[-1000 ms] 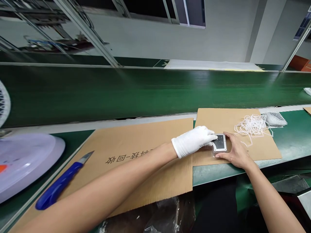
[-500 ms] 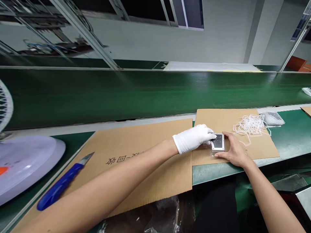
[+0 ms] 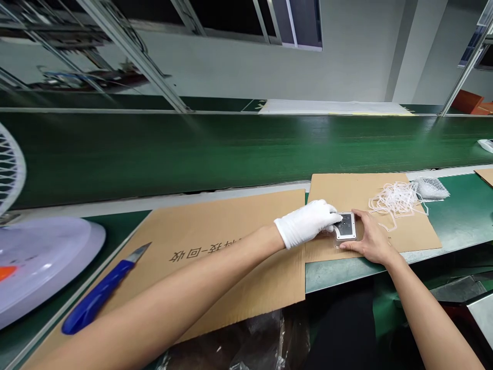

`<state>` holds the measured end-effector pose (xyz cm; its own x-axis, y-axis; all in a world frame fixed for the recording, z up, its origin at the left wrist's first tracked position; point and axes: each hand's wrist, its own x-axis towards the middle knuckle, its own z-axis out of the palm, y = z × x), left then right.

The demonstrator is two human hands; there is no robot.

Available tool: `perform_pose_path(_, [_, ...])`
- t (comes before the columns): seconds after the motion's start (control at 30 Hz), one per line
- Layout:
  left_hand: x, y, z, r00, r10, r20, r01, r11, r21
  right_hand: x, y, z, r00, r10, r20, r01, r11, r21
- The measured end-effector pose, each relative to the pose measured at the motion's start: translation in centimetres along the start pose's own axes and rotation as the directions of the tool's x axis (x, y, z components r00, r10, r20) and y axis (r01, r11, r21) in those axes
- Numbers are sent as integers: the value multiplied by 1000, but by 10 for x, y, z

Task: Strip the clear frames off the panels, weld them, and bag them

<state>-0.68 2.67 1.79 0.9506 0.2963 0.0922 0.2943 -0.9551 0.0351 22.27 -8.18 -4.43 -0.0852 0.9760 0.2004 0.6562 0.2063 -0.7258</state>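
Observation:
A small flat box (image 3: 346,226) with a dark face, a pale frame and clear plastic around its lower edge lies on the right cardboard sheet (image 3: 335,195). My left hand (image 3: 309,222), in a white glove, has its fingers bent together at the box's upper left edge. Exactly what the fingertips pinch is partly hidden. Bare, my right hand (image 3: 372,238) grips the box from the right, thumb at the lower corner and fingers at the upper one. Just beyond that hand sits a tangle of white cords (image 3: 396,200).
A blue-handled knife (image 3: 102,295) rests on the left cardboard sheet (image 3: 231,216), near my left forearm. A bubble-wrap bundle (image 3: 432,188) lies beside the cords. At far left stands a pale fan base (image 3: 50,257). Behind runs a green conveyor belt (image 3: 215,154); clear plastic (image 3: 254,341) hangs below the table edge.
The whole view has shifted slightly. My left fingers have moved a little at the box's edge, while my right hand keeps the same grip.

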Motion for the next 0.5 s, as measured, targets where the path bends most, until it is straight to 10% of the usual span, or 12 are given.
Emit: perform_pose_path(0.5, [-17, 6, -17, 992, -100, -71, 99, 995, -12, -4, -4, -5, 999, -16, 38, 18, 997, -69])
